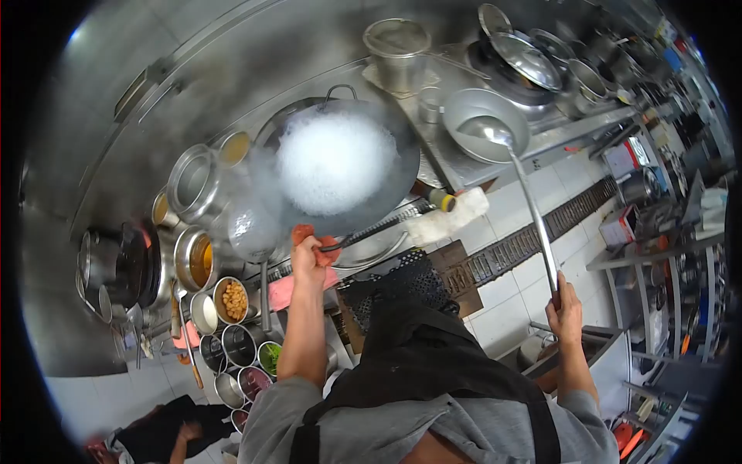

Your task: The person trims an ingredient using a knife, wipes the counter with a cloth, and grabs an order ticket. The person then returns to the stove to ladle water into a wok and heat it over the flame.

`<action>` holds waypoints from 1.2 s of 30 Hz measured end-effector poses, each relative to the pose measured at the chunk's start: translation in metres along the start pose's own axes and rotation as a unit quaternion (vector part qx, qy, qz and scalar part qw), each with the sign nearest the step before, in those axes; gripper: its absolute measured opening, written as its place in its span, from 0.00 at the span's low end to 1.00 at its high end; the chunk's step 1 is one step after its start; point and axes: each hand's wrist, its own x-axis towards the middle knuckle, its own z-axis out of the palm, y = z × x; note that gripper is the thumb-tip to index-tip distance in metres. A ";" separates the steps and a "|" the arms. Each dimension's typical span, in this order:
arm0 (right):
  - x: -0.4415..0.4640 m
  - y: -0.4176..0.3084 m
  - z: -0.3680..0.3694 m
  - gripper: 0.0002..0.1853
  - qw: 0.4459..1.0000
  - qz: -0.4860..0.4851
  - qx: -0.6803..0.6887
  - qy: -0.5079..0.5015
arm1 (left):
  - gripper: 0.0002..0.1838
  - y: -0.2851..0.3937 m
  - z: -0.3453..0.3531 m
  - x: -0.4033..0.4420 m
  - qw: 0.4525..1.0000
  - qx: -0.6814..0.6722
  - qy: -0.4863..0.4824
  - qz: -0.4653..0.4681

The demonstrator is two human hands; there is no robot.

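Observation:
My left hand (pixel 308 254) is closed around a red cloth (pixel 303 233) at the near edge of a large wok (pixel 403 174); whether the wok's ear is inside the cloth is hidden. White foam or bubbling liquid (pixel 336 162) fills the middle of the wok. My right hand (pixel 566 313) grips the end of a long-handled ladle (pixel 545 240). The ladle's bowl rests in or just over a wide metal basin (pixel 464 147) to the right of the wok.
Metal pots (pixel 193 182) and a pan of amber liquid (pixel 202 263) stand at left, near a perforated skimmer (pixel 251 230). Below are ingredient tins (pixel 232 300). A lidded pot (pixel 396 54) stands behind. Another person (pixel 166 429) is at lower left; shelves (pixel 665 263) line the right.

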 end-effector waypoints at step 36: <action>-0.001 0.100 -0.250 0.37 0.966 0.003 -0.249 0.072 | 0.12 -0.160 0.369 -0.013 0.898 -0.142 -0.269 -0.318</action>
